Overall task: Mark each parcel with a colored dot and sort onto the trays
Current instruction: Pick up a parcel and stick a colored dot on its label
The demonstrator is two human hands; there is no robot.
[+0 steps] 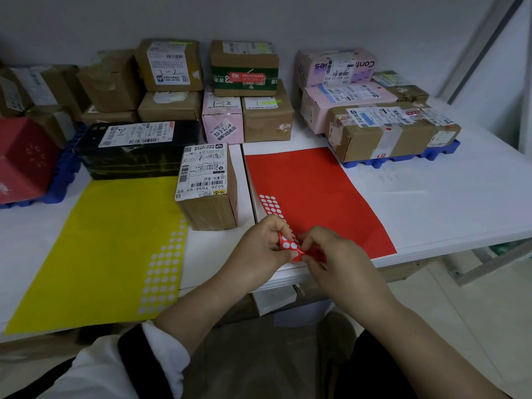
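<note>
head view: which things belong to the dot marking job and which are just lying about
In the job: red dot sheet, pinched by left hand and right hand; yellow dot sheet; front brown parcel; stacked parcels; blue trays.
Lying about: metal frame beside the table.

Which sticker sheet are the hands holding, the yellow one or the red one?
The red sheet: both the left hand and right hand pinch its curled near corner. The yellow sheet lies flat, no hand on it.
</note>
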